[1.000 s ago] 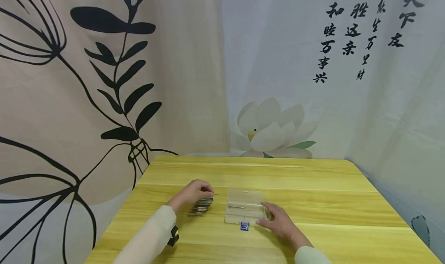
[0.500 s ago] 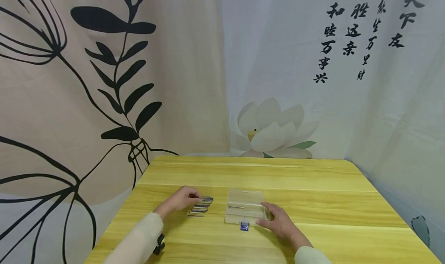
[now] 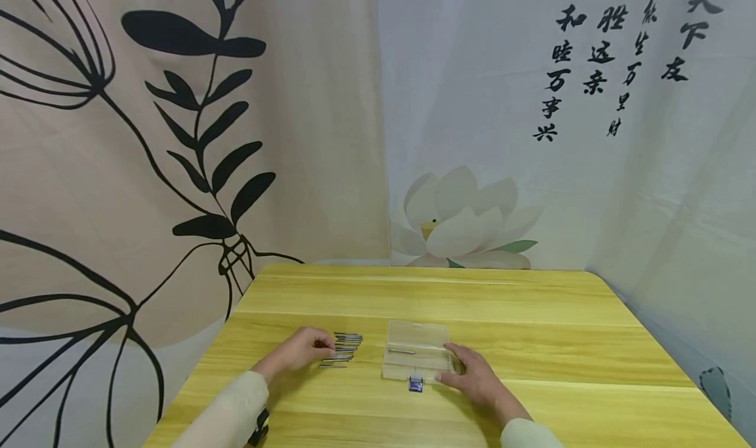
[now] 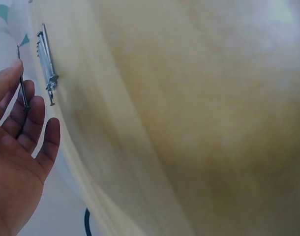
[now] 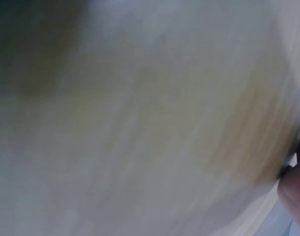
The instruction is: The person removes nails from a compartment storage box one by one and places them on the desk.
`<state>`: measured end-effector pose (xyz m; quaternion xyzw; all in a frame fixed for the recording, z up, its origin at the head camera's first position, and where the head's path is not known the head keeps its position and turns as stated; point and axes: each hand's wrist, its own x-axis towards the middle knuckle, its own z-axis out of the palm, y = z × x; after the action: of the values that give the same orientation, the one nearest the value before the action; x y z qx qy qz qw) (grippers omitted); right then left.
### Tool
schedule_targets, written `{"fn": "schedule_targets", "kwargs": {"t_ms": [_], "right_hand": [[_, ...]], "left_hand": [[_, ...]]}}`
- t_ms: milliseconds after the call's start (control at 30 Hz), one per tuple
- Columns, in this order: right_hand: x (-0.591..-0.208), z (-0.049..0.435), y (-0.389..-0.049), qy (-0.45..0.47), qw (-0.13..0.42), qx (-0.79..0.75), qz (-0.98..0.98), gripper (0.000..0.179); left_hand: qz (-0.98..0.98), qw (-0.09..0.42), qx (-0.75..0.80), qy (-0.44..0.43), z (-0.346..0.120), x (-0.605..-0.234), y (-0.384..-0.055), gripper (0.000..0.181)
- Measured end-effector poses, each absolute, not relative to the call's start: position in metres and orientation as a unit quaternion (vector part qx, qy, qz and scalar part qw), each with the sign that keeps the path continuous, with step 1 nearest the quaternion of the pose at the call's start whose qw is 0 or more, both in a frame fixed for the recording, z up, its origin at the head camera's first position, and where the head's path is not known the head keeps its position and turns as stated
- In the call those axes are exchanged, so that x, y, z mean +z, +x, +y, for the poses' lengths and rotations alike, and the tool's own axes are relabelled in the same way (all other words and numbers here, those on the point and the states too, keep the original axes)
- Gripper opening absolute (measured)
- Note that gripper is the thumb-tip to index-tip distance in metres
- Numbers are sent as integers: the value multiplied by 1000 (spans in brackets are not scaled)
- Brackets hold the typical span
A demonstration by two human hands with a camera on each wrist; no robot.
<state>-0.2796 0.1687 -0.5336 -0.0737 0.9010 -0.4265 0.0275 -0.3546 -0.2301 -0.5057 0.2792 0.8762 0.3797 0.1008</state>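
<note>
My left hand (image 3: 304, 348) is beside the left edge of a row of nails (image 3: 350, 344) on the table. In the left wrist view that hand pinches a single dark nail (image 4: 23, 86) between thumb and fingers, with its head downward. The row of nails appears there edge-on, just beyond the fingers. A clear plastic box (image 3: 413, 364) lies with its lid open, and one nail (image 3: 401, 351) is inside it. My right hand (image 3: 475, 379) grips the box's right end, thumb at the front corner and fingers behind. The right wrist view is blurred and shows little of this hand.
A small blue label or latch (image 3: 416, 385) sits at the box's front edge. Everything lies on a yellow wood-grain table (image 3: 561, 343) with rounded far corners. Printed curtains (image 3: 331, 140) hang right behind it.
The left hand has moved left and toward me, from the far right end of the nail row to its left side. The right hand and the box stay in place.
</note>
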Motion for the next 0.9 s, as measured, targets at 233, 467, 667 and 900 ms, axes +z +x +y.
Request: {"fn": "schedule_targets", "kwargs": {"t_ms": [233, 467, 667, 900], "right_hand": [[-534, 169, -280, -71, 29, -428, 900, 73], [-534, 169, -279, -70, 29, -430, 900, 74], [-535, 169, -279, -75, 22, -432, 898, 74], [-535, 169, -279, -76, 24, -429, 900, 74]], "left_hand": [[881, 97, 369, 279, -229, -513, -352, 7], [884, 95, 362, 280, -227, -516, -351, 7], [886, 94, 350, 290, -227, -519, -353, 8], [887, 91, 344, 293, -228, -519, -354, 8]]}}
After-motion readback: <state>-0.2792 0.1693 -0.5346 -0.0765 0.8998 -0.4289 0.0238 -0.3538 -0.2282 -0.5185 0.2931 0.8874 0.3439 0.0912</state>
